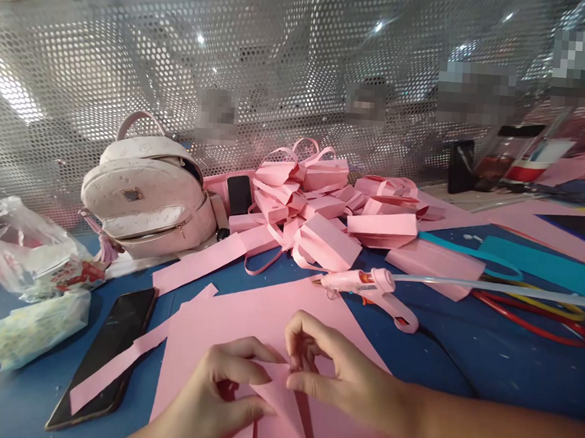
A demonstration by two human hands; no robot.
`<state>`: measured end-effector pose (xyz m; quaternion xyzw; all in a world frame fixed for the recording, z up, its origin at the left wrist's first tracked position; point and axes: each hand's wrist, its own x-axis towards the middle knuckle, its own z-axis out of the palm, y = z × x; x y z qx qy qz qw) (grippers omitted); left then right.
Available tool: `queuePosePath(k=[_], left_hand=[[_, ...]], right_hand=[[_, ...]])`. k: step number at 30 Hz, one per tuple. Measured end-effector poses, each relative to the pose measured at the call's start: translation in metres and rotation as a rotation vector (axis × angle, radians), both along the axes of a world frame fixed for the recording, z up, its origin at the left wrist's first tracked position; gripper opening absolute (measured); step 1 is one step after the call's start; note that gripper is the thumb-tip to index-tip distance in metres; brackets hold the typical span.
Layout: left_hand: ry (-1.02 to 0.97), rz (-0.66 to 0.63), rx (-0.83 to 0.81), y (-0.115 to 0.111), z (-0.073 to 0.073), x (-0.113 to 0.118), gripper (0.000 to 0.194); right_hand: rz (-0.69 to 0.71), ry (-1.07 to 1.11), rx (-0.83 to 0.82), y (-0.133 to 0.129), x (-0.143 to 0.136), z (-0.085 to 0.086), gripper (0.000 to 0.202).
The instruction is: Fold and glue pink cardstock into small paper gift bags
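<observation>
Between my hands is a folded piece of pink paper (285,412), raised over a large pink paper sheet (226,314) on the blue table. My left hand (224,381) pinches the piece's left edge between thumb and fingers. At its upper right corner, my right hand (330,365) has its fingertips closed on the paper. Just beyond my right hand lies a pink glue gun (375,291), its nozzle pointing left and a long clear glue stick (493,286) out of its back. A pink paper strip (111,373) lies to the left across a black phone (107,359).
Behind stands a pile of folded pink paper pieces (318,207) beside a pale backpack (148,195). Plastic bags (25,247) and a patterned packet (23,340) lie at left. A perforated metal screen (293,59) closes off the back. Blue paper strips (549,267) and red loops (530,319) are at right.
</observation>
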<state>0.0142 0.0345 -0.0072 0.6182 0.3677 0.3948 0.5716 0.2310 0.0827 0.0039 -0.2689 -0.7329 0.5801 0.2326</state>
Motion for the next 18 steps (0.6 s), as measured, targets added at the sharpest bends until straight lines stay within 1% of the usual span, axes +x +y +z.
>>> queuePosePath(k=[3,6,10,14,18], left_hand=[[0.005,0.023,-0.013,0.0003,0.0011,0.0010,0.010],[0.013,0.034,-0.030,-0.0001,0.0034,0.0026,0.008],[0.022,0.049,-0.022,-0.0005,0.0035,0.0035,0.008],[0.015,0.061,-0.014,0.0002,0.0017,0.0033,0.012],[0.040,0.071,0.011,0.0007,0.0008,0.0018,0.009]], right_hand=[[-0.026,0.009,0.010,0.0010,-0.0008,-0.0030,0.019],[-0.038,0.010,0.041,0.0021,-0.0023,-0.0048,0.013],[-0.058,-0.017,0.041,0.0028,-0.0034,-0.0052,0.007],[-0.067,-0.039,0.067,0.0027,-0.0025,-0.0061,0.006],[-0.081,-0.033,0.107,0.0022,-0.0014,-0.0088,0.007]])
